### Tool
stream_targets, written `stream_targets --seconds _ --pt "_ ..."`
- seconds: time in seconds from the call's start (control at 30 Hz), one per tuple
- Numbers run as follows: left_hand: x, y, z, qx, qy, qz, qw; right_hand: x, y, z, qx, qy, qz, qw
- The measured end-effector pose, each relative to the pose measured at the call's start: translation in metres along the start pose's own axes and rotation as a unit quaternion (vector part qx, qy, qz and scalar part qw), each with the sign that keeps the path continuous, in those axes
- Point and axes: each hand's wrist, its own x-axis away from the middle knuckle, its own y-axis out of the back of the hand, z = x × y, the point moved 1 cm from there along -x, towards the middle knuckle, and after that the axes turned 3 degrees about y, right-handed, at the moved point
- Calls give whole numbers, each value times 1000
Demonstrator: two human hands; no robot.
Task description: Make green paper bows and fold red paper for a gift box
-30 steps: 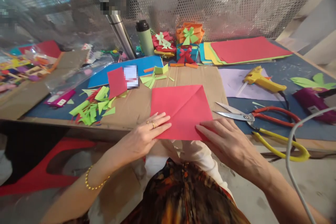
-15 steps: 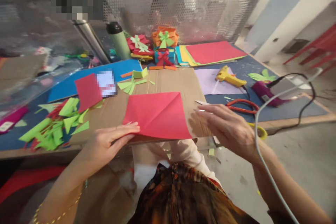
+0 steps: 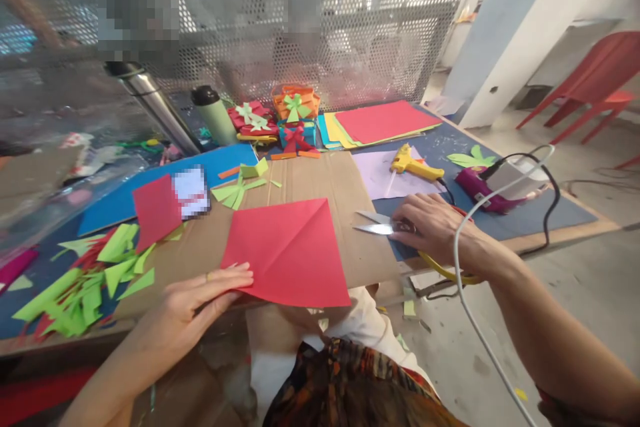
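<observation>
A red paper square (image 3: pixel 295 247) with a diagonal crease lies on the cardboard (image 3: pixel 370 263) at the table's front edge. My left hand (image 3: pixel 210 293) grips its lower left corner, thumb beneath and fingers on top. To the right of the paper, my right hand (image 3: pixel 430 227) is closed round the handles of the scissors (image 3: pixel 377 229). Their blades are parted and point left towards the paper. Part of the handles is hidden by the fingers.
A yellow glue gun (image 3: pixel 417 165) lies behind my right hand, near a purple device (image 3: pixel 490 193). A white cable (image 3: pixel 467 300) hangs across my right forearm. Green scraps (image 3: pixel 90 287) lie left; bottles (image 3: pixel 217 117) and coloured sheets (image 3: pixel 390 121) stand or lie behind.
My right hand has moved onto the scissors and closed round their handles. The view has shifted, so the table appears lower. My left hand stays at the paper's corner.
</observation>
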Motion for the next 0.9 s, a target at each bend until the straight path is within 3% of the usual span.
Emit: stream_targets --seconds 0.17,0.27,0.37,0.47,0.67,0.8,0.9 --pt "5 -7 8 12 -17 -17 1000 -21 -1 -14 1 -80 -24 996" --pt "6 -11 11 12 -12 -17 1000 -47 9 -9 -4 -73 -33 997" --pt "6 -13 10 13 -14 -10 1000 -85 20 3 21 -41 -26 999" --pt "6 -13 8 14 -12 -2 1000 -134 23 7 71 -64 10 995" --pt "2 -8 -6 6 19 15 1000 -212 -8 -15 75 -81 60 992" --pt "0 -5 -17 13 27 28 999 -227 -30 -19 62 -76 71 993" --pt "-2 -5 -20 26 27 12 999 -215 -26 -10 39 -51 46 997"
